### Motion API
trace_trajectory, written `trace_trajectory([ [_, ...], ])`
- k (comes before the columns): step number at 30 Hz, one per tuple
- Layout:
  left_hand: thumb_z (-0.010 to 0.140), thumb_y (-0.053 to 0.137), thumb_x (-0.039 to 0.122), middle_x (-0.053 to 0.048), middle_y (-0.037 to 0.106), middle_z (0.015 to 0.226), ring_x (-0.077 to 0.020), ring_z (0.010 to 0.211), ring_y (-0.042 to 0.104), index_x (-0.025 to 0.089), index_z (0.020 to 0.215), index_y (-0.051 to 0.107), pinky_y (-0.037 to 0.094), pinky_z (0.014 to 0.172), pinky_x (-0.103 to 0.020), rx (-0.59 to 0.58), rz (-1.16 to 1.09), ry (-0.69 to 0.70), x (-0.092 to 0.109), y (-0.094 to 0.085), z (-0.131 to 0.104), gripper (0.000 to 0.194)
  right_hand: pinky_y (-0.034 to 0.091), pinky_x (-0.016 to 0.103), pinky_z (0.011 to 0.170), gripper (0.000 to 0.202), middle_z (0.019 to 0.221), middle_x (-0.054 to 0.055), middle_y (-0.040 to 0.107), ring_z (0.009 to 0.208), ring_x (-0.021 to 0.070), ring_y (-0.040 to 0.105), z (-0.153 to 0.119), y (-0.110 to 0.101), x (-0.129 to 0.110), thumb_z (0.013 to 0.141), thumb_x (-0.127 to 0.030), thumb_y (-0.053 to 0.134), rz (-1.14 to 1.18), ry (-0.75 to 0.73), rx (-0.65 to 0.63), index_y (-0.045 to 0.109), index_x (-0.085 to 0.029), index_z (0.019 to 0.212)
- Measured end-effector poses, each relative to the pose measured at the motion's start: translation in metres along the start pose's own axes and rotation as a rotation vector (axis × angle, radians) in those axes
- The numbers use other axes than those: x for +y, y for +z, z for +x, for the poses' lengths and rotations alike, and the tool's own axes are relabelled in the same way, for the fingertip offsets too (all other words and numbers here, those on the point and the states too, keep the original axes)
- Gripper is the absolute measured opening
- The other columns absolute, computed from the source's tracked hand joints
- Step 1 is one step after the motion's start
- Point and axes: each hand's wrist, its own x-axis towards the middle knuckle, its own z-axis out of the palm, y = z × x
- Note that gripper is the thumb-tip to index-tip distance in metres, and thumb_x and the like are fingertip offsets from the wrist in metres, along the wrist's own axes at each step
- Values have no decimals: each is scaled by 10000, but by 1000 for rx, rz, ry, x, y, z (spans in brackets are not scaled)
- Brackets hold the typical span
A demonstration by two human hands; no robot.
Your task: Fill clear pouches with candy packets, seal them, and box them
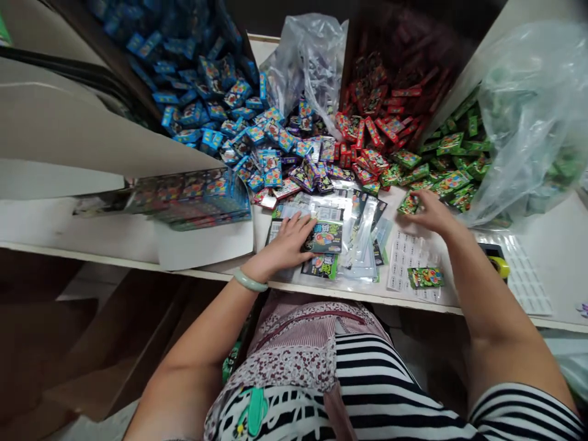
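Note:
My left hand (291, 242) lies with fingers spread on printed plastic pouches (328, 237), dark with green lettering, piled at the table's front edge. At the edge of the green heap, my right hand (429, 211) has its fingers closed on a small green packet (408, 203). Below that hand is a sheet of small printed stickers (404, 251), with another green packet (425, 277) lying on it. Clear and dark pouches (362, 236) overlap between my hands.
Heaps of blue packets (193, 110), red packets (372, 131) and green packets (459, 147) spill from the back. Clear plastic bags (312, 55) stand among them. A stack of packets in rows (197, 196) stands left. A yellow-and-black tool (500, 264) sits on the right near another sticker sheet (523, 275).

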Motion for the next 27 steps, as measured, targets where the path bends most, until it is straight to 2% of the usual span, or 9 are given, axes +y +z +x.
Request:
trace_trajectory([
  [3, 782, 754, 424, -191, 405, 1504, -404, 1460, 306, 175, 1506, 322, 180, 1226, -614, 128, -19, 41, -4, -4, 0, 879, 522, 481, 918, 674, 1253, 151, 621, 1156, 337, 581, -11, 0, -8, 675, -465, 768, 187, 31, 93, 584, -180, 1258],
  [5, 742, 779, 509, -178, 435, 1431, -382, 1379, 403, 192, 1499, 321, 283, 1197, -591, 255, -75, 87, -6, -7, -3, 940, 560, 463, 835, 701, 1285, 148, 606, 1147, 338, 588, -17, -3, -27, 665, -507, 759, 293, 32, 152, 590, -196, 1270],
  [7, 718, 786, 562, -156, 431, 1397, -359, 1336, 439, 219, 1499, 309, 376, 1153, -558, 341, -140, 137, -7, -10, -6, 977, 571, 442, 829, 703, 1349, 138, 578, 1169, 326, 588, -21, -9, -50, 680, -513, 747, 382, -13, 185, 591, -215, 1298],
  [12, 716, 781, 594, -135, 429, 1353, -345, 1303, 462, 245, 1495, 305, 423, 1119, -556, 410, -177, 189, -6, -11, -11, 978, 577, 472, 852, 621, 1315, 119, 625, 1103, 304, 644, -31, -26, -100, 744, -505, 696, 588, -17, 70, 604, -245, 1300],
  [14, 716, 785, 587, -133, 434, 1345, -343, 1287, 471, 252, 1499, 301, 437, 1106, -554, 410, -163, 208, -4, -9, -13, 980, 557, 496, 909, 642, 1386, 117, 579, 1228, 327, 583, -39, -33, -118, 763, -488, 704, 554, -160, 85, 565, -268, 1350],
  [16, 709, 794, 579, -132, 436, 1343, -340, 1276, 477, 256, 1502, 296, 448, 1097, -546, 408, -149, 225, -1, -8, -14, 991, 495, 534, 1016, 689, 1452, 121, 518, 1338, 341, 491, -47, -40, -139, 773, -465, 731, 435, -376, 124, 518, -282, 1403],
  [19, 697, 805, 570, -138, 442, 1336, -346, 1267, 481, 246, 1501, 299, 450, 1090, -546, 408, -124, 229, 1, -7, -16, 1003, 408, 596, 1090, 713, 1449, 142, 498, 1331, 357, 472, -55, -45, -166, 805, -419, 732, 224, -583, 132, 462, -283, 1451],
  [22, 703, 797, 569, -145, 458, 1312, -355, 1245, 489, 232, 1493, 319, 448, 1079, -556, 401, -96, 229, 0, -6, -19, 983, 427, 614, 1047, 712, 1414, 151, 504, 1285, 370, 480, -56, -43, -177, 836, -381, 703, 102, -641, 124, 410, -291, 1479],
  [27, 718, 784, 562, -145, 446, 1333, -345, 1247, 489, 234, 1506, 305, 435, 1091, -552, 373, -139, 246, -1, -5, -25, 979, 415, 625, 1034, 728, 1395, 163, 484, 1258, 381, 469, -59, -41, -175, 840, -382, 698, 72, -614, 242, 383, -280, 1488],
])
